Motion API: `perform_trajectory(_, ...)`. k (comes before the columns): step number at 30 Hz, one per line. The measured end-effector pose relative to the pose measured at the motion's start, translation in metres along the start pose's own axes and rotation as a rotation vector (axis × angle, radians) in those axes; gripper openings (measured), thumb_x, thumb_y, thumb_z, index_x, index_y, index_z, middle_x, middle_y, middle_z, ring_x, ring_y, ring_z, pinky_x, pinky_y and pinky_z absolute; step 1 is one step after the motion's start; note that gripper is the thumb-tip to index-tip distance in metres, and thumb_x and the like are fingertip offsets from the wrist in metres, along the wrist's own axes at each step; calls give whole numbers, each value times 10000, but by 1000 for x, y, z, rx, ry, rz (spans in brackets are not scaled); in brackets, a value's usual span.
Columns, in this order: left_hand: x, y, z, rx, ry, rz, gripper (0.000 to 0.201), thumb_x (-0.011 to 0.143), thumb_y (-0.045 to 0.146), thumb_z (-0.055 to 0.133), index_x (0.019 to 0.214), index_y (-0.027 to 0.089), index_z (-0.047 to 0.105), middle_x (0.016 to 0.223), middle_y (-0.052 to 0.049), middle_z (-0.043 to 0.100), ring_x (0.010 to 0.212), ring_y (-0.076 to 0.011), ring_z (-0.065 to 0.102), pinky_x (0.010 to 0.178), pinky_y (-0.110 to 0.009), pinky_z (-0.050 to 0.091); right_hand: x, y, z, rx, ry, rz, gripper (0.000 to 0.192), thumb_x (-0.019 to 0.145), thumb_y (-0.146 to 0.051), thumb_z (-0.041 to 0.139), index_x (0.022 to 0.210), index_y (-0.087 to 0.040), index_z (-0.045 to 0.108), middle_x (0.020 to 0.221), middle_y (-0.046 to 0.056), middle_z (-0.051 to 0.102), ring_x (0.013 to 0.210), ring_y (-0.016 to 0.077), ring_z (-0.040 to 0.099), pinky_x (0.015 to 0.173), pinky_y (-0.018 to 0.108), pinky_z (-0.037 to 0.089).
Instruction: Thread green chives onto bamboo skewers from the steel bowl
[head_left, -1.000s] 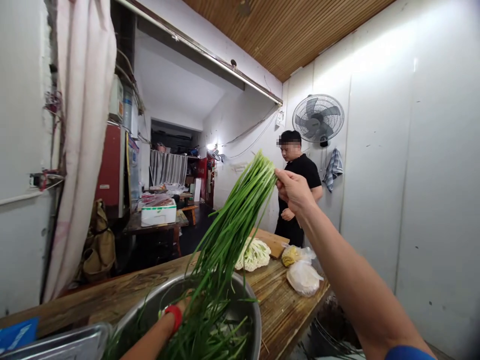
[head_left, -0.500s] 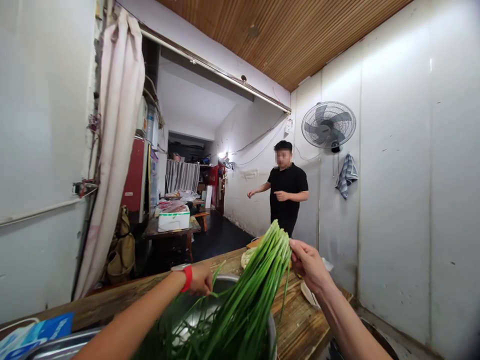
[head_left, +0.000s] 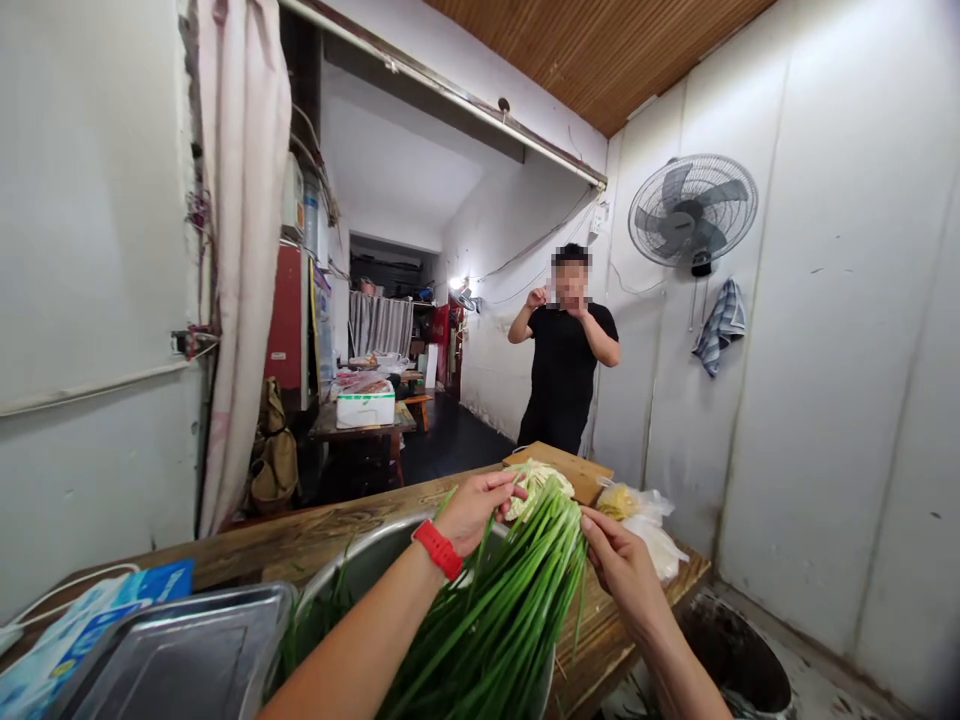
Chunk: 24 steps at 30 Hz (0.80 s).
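Above the metal bowl (head_left: 352, 570), both hands pinch the chives (head_left: 510, 610) at the far ends. Left hand (head_left: 476, 508) fingers close on them; right hand (head_left: 619, 560) fingers clamp them too.

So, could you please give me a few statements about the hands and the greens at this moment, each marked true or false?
1. Both hands touch the bunch of green chives. True: left hand and right hand meet its pale ends.
2. The left wrist wears a blue band. False: the wristband is red.
3. The chives lie over a metal bowl. True.
4. The wall fan stands on the wooden table. False: it hangs on the wall.
5. The other person holds the chives. False: that person stands apart, behind the table.
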<state>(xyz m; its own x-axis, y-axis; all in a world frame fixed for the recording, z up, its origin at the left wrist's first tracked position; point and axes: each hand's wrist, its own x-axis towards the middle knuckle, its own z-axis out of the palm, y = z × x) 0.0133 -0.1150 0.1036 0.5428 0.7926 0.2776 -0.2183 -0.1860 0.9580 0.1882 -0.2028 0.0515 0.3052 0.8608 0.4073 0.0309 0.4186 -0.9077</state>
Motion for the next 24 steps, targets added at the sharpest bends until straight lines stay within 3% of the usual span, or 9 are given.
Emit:
perform_trajectory(5, 4, -8, 10, -104, -18, -65, 485, 648, 267, 679, 1097, 113, 579, 997, -148, 602, 503, -33, 401, 446, -179, 263, 7, 4, -11, -41, -22, 74, 567, 708, -501, 562, 1067, -62, 553, 481, -71, 332, 372, 27, 233, 355, 175, 135)
perform_trajectory(17, 21, -24, 37, -61, 213, -58, 427, 602, 420, 689, 876, 93, 669, 827, -99, 642, 370, 13, 266, 385, -194, 175, 13, 14, -21, -89, -22, 87, 533, 738, -483, 538, 1058, -58, 558, 469, -80, 293, 378, 30, 221, 353, 174, 137)
perform_trajectory(24, 26, -25, 35, -170, 157, -71, 345, 632, 346, 688, 862, 91, 652, 878, -115, 629, 490, -42, 467, 437, -174, 305, 15, 12, -24, -101, -28, 126, 559, 728, -494, 542, 1070, -52, 551, 451, -85, 297, 351, 27, 211, 336, 175, 135)
